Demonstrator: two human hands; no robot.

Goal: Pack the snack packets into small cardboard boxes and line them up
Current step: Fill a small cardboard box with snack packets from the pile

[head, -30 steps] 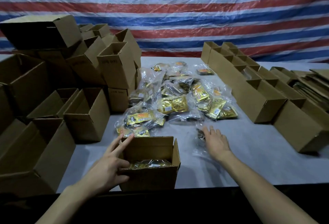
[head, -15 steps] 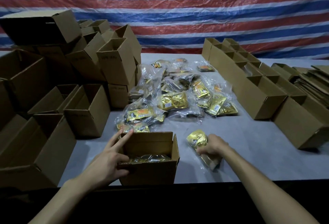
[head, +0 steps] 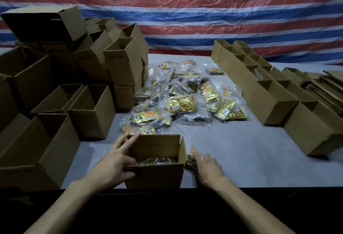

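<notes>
Near: 1 open box (head: 154,177), your left hand (head: 109,166) fingers grasping its near-left corner | just right: 1 packet (head: 191,160) under your right hand (head: 208,168), fingers released, spread.

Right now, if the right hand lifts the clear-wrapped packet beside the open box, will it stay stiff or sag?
Probably sag: the packet is a loose, crinkled clear bag. Its glossy film may be slippery under the right hand. It looks thin, so likely light.
</notes>
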